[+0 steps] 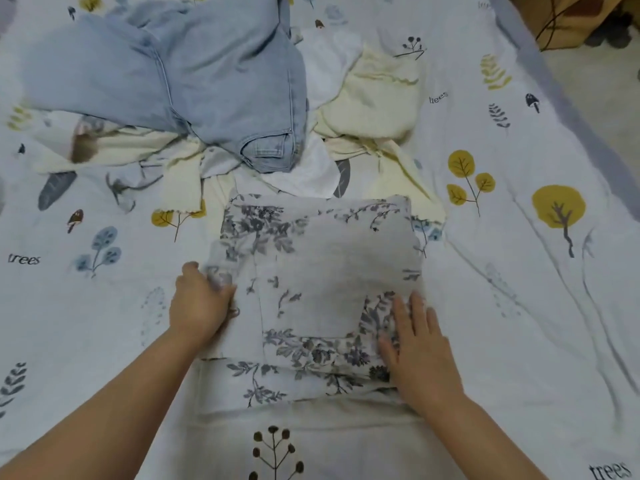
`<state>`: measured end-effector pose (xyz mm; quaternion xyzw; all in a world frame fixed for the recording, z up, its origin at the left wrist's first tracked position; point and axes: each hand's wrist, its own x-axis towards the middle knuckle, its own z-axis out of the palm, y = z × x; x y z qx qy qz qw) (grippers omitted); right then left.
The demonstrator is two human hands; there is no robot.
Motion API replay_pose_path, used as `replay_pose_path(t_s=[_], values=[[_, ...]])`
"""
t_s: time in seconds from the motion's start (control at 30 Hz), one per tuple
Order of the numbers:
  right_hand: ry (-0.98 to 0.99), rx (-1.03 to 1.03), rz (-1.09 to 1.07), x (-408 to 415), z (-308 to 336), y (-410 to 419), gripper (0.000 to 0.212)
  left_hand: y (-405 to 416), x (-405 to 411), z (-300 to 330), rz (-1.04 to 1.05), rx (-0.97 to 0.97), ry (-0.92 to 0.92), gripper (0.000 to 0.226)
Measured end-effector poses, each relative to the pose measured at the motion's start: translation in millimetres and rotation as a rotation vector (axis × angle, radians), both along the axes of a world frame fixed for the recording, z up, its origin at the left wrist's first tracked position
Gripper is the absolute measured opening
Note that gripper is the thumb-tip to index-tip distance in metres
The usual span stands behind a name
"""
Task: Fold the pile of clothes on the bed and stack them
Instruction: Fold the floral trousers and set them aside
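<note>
One folded floral garment (311, 282) lies at the centre of the bed (519, 306), just in front of the person, with two bare forearms reaching in from 7 and 5 o'clock. Beyond it, toward 12 o'clock, sits the unfolded pile: one pair of pale blue jeans (194, 81) on top at 11 o'clock, one cream top (377, 98) at 1 o'clock, a white piece (329, 67) between them, and more cream cloth (180, 188) spilling out beneath toward 10 o'clock; how many garments the cream and white cloth makes up cannot be counted, since the pieces overlap and the jeans cover much of them. The jeans are cut off by the upper frame edge. A brown-and-tan object (568, 15) at the 1 o'clock corner, beyond the bed's edge, is cropped and too unclear to name. The floral garment shows several layers, its lower layers only peeking out along the near edge; the picture is softly blurred there, so the folds are hard to separate. The left hand (199, 303) is at the garment's 9 o'clock edge, fingers curled and pinching a bunch of the cloth, wrist straight, forearm running back to 7 o'clock. The right hand (419, 344) lies flat, fingers straight and slightly spread, pressing on the garment's 4 o'clock corner, fingertips pointing to 12 o'clock. The sheet is printed with trees, leaves and the word "trees".
</note>
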<state>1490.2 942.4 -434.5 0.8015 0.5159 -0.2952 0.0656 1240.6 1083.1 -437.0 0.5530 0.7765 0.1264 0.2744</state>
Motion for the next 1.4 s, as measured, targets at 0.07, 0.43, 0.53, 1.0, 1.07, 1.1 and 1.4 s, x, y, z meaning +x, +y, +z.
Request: replay_pose_path(t_s=[0.07, 0.43, 0.53, 1.0, 1.07, 1.1, 1.4], values=[[0.018, 0.013, -0.022, 3.2, -0.5, 4.7, 0.066, -1.2, 9.3, 3.5, -0.107, 0.112, 0.189, 0.070], [-0.084, 0.189, -0.032, 6.9, -42.6, 83.8, 0.067, 45.5, 116.5, -41.7, -1.081, 0.308, 0.524, 0.059], [-0.046, 0.188, -0.027, 13.3, -61.1, 67.7, 0.061, 63.3, 108.3, -67.5, -1.038, 0.130, 0.486, 0.058], [-0.105, 0.168, -0.007, -25.1, -8.1, 3.6, 0.071, -30.6, 73.8, -24.7, -0.889, 0.127, 0.356, 0.068], [-0.131, 0.012, 0.099, -29.6, -15.1, -4.5, 0.076, -45.9, 60.5, -36.5, -0.959, 0.041, 0.460, 0.067], [-0.121, 0.006, 0.103, -29.4, -21.0, -5.9, 0.072, -47.2, 58.1, -41.2, -0.955, 0.015, 0.473, 0.067], [0.308, 0.136, -0.750, 7.1, -0.5, -19.6, 0.053, -54.8, 63.3, -29.3, -0.910, -0.010, 0.384, 0.071]])
